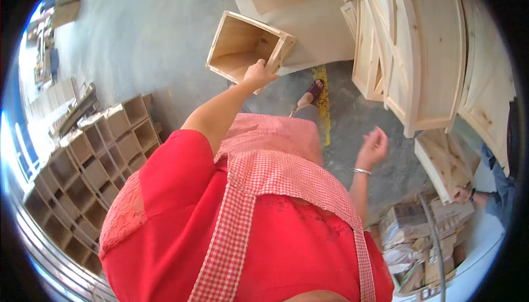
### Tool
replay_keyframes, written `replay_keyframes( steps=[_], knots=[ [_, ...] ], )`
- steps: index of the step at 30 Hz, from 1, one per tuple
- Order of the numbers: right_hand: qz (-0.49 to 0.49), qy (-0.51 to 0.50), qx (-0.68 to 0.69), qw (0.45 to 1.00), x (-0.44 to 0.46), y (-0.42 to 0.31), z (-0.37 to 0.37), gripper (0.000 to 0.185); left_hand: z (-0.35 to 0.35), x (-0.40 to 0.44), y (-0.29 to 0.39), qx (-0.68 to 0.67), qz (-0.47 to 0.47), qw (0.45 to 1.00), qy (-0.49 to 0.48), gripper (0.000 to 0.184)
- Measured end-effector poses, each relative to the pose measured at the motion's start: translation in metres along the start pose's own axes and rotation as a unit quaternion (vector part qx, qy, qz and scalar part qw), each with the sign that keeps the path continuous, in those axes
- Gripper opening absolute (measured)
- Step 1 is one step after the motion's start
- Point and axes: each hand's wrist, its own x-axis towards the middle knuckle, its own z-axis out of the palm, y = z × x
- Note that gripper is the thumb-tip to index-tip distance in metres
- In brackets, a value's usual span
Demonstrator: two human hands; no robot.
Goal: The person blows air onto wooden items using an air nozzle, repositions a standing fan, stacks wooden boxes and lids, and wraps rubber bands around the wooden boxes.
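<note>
My left hand [260, 76] is closed on the near edge of a pale wooden box [223, 71]. The box is tilted, its open side facing up and towards me, and its inside is bare wood. My right hand [373, 147], with a bracelet at its wrist, hangs at my right side, fingers loosely curled and a little apart. Nothing I can make out lies in it, and it touches nothing. Beyond it stand wooden cabinet frames [410, 54] with crossed slats.
Cardboard sheet [314, 32] lies ahead on the concrete floor, near a yellow line [325, 114]. A compartmented wooden rack [82, 164] stands left. At right, another person's hand [462, 194] touches a slatted wooden piece [443, 156]; stacked wrapped packs [408, 225] lie below.
</note>
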Motion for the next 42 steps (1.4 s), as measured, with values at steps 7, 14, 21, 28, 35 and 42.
replay_keyframes(
  steps=[7, 14, 21, 28, 35, 42],
  knots=[
    [0.056, -0.154, 0.046, 0.985, -0.083, -0.044, 0.154, 0.018, 0.009, 0.055, -0.02, -0.03, 0.034, 0.997, -0.054, 0.038],
    [0.034, -0.03, -0.06, 0.997, -0.064, -0.035, 0.279, 0.037, -0.242, 0.107, -0.167, -0.231, 0.083, 0.943, -0.225, 0.025],
    [0.039, -0.055, -0.081, 0.994, -0.082, -0.101, 0.339, 0.053, -0.435, 0.022, -0.185, -0.389, 0.096, 0.852, -0.338, 0.036],
    [-0.005, 0.124, -0.072, 0.99, -0.141, -0.157, 0.29, 0.045, -0.447, -0.023, -0.194, -0.426, 0.072, 0.857, -0.282, 0.031],
    [0.102, 0.141, -0.15, 0.973, -0.205, -0.118, 0.268, 0.039, -0.407, -0.033, -0.147, -0.374, 0.115, 0.858, -0.332, 0.046],
    [0.197, 0.25, -0.128, 0.939, -0.253, -0.048, 0.268, 0.038, -0.336, 0.041, -0.079, -0.245, 0.13, 0.863, -0.423, 0.042]
  ],
)
